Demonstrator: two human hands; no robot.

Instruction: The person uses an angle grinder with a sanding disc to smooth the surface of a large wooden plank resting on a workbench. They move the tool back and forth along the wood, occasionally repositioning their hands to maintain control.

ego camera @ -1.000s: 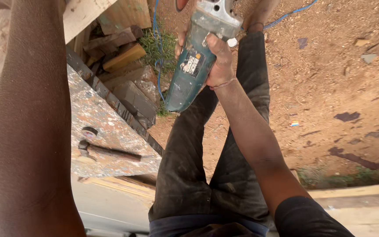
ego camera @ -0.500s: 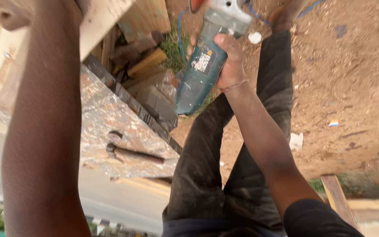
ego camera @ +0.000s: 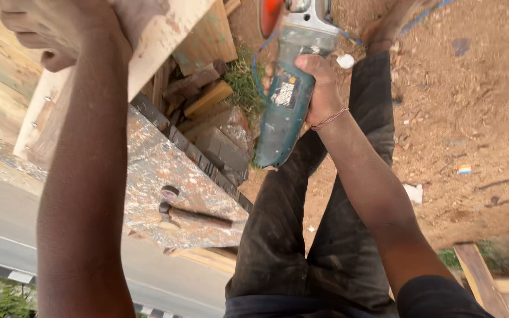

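Reddish-brown bare earth, gritty and strewn with small stones and scraps of litter, fills the right side of the head view; a strip of grey paved road runs along the lower left.

Head view, surroundings: a paint-spattered tabletop, flat and mottled, stands left of the person's legs in dusty dark trousers. A dark-handled hammer lies on it near the lower edge. Behind the tabletop sits a heap of wood offcuts, blocky and rough-sawn, with a tuft of grass beside it. A further plank lies on the ground at lower right.

Head view, hands: the right hand is wrapped fully around the teal plastic body of an angle grinder, which points away from the person; its grey metal head and orange guard reach the top edge. A thin blue cord trails across the earth. The left hand is closed over the end of a pale, rough wooden board at upper left; the left forearm hides much of the tabletop's left side.
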